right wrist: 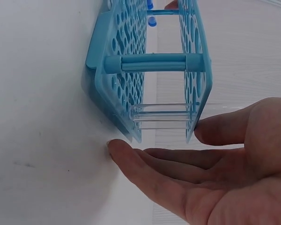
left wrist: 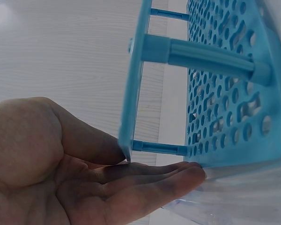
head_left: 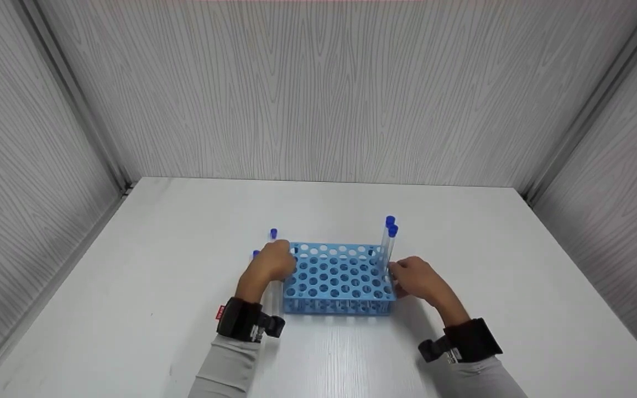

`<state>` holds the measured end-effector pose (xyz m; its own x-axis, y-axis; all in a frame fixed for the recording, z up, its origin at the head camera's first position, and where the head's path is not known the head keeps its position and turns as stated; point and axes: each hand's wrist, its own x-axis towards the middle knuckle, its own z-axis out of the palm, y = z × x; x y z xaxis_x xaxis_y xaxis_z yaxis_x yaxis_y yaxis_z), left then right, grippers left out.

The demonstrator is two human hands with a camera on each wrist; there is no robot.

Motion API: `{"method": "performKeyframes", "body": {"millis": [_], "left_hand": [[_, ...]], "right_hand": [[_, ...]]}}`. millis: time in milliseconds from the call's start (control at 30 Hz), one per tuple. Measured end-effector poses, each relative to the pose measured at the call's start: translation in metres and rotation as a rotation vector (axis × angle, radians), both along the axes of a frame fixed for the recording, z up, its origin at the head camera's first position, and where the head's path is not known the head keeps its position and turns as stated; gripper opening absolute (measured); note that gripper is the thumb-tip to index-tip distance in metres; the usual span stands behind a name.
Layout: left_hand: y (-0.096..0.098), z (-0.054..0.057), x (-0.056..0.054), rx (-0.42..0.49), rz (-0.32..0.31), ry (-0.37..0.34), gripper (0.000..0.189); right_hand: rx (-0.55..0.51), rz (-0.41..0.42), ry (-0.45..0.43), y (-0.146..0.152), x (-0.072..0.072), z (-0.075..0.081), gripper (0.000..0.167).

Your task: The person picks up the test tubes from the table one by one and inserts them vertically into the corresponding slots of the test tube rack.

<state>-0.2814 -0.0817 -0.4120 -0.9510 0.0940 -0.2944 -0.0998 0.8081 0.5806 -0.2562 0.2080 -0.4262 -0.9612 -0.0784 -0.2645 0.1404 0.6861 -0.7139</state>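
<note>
"Where's the rack (head_left: 340, 300)?"

"On the counter (head_left: 329, 365), lying between my two hands, one at each end."

"What is your left hand (head_left: 274, 261) doing?"

"Gripping the rack's left end: my thumb and fingers meet at the edge of the upper plate."

"And your right hand (head_left: 417, 277)?"

"It's loose at the right end, thumb touching the upper plate's edge, fingers stretched alongside. Two blue-capped tubes (head_left: 390, 247) stand in the rack just beside it."

"Anything past your left?"

"Two blue caps (head_left: 273, 234); my hand hides what's under them."
</note>
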Motion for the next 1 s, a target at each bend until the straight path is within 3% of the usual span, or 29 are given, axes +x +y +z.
{"method": "performKeyframes", "body": {"millis": [267,633,1000], "left_hand": [[0.0004,0.001,0.0006,-0.007,0.018,-0.016,0.044],[-0.0014,0.0004,0.0002,-0.015,-0.038,0.022,0.041],[-0.0005,0.0007,0.0007,-0.014,-0.019,0.011,0.043]], "right_hand": [[-0.113,0.004,-0.034,0.0007,-0.0014,-0.0029,0.041],[-0.132,0.008,-0.044,0.0002,-0.0011,-0.0023,0.039],[-0.127,0.001,-0.049,0.0004,-0.0009,-0.003,0.042]]}}
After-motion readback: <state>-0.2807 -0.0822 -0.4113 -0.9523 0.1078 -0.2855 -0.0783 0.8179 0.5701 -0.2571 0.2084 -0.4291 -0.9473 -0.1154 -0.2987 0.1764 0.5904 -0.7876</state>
